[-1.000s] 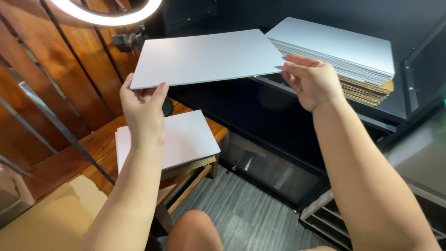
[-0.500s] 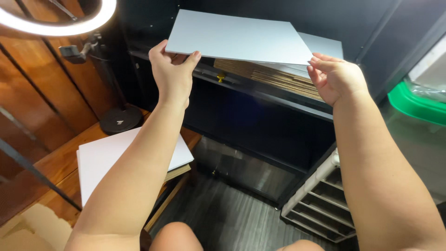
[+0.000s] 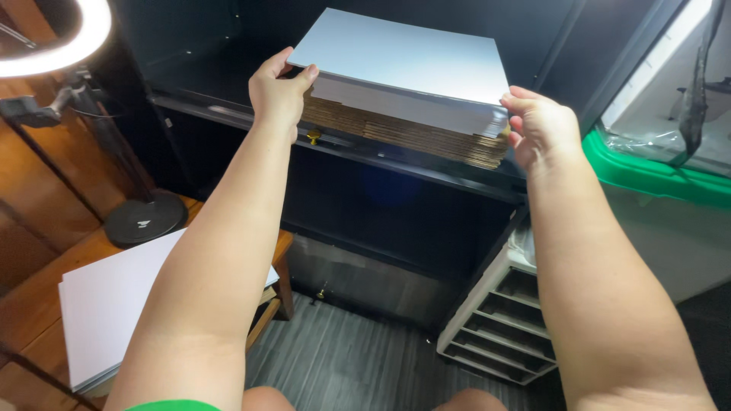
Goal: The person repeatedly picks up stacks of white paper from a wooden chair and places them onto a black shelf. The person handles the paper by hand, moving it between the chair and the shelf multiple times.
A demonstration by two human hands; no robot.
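Gripping the top white sheet [image 3: 407, 55] by its two near corners, the left hand [image 3: 278, 91] pinches the corner at upper centre-left of the frame and the right hand [image 3: 542, 125] closes its fingers on the corner at upper right, with the sheet lying flush on the stack of white and brown boards [image 3: 411, 125] on the black shelf [image 3: 358, 148]. Dark cabinet walls close in just beside the stack's far and side edges, while open room lies below the shelf lip, and a second pile of white sheets [image 3: 114, 304] rests on the wooden surface [image 3: 30, 304] at lower left, well apart.
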